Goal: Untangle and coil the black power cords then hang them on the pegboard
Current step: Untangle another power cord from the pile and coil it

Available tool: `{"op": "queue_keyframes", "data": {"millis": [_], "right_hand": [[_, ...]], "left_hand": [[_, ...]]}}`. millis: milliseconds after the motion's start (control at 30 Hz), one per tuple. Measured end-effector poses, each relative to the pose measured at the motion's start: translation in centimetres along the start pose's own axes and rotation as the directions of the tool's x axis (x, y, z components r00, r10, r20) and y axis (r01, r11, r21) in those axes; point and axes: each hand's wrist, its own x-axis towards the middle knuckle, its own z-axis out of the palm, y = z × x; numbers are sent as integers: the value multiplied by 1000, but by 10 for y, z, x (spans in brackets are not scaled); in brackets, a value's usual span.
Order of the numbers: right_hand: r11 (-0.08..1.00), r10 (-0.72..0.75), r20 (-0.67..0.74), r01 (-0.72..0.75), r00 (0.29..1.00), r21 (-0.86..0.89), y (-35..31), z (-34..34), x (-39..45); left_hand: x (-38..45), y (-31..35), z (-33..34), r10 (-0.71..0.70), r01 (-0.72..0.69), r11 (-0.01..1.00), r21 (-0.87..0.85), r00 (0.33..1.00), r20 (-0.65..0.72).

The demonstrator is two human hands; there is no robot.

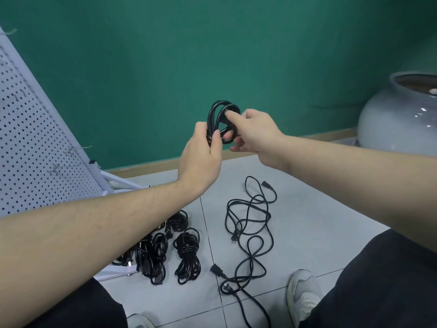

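Note:
A small coil of black power cord point(216, 114) is held up in front of the green wall. My left hand point(201, 152) grips the coil's lower left side. My right hand point(254, 132) pinches the coil's right side, with fingers threaded through its loops. On the floor tiles below lies a loose tangle of black cords point(250, 230) with plugs showing. Left of it sit several coiled black cords point(186, 254), partly hidden behind my left forearm. The white pegboard point(30, 147) leans at the left, with bare metal hooks point(78, 149).
A large grey ceramic pot point(399, 114) stands at the right by the wall. The pegboard's white stand foot point(118, 272) lies on the floor beside the coiled cords. My knees and a grey shoe point(303, 295) fill the bottom of the view.

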Motion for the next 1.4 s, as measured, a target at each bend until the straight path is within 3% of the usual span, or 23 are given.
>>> {"op": "queue_keyframes", "data": {"millis": [67,167,233,400,633,700,800,900,1033,1167,1400], "right_hand": [[955,-164,-72,140,984,-261,2,-4,2],[742,-306,-74,189,949,-643,3,-13,7],[657,-314,2,219,949,-721,6,-16,6],[832,-162,212,249,964,-495,14,-14,4],[943,-167,7,162,986,-290,12,-23,14],[970,-57,114,82,992,-229,17,-26,17],[997,49,391,-23,919,-71,30,-23,21],[995,75,467,-97,881,24,30,-22,25],[990,120,384,-83,916,-111,29,-8,28],[985,9,215,28,976,-168,33,16,26],[972,-8,211,58,977,-229,40,17,24]], "left_hand": [[1,-1,-2,30,-31,998,55,999,18],[2,-2,-4,59,-65,987,145,997,51],[2,-3,-7,67,-84,972,220,994,84],[8,-10,-15,-2,-24,970,240,994,108],[14,-19,-19,-11,-6,995,99,985,174],[16,-24,-24,-11,-9,996,84,972,235],[15,-32,-27,2,-20,998,53,946,326],[18,-36,-29,2,11,999,-36,935,353],[19,-46,-33,2,23,998,-59,922,388],[20,-52,-34,-21,51,996,-74,934,356],[20,-58,-37,-36,68,995,-75,931,364]]}}
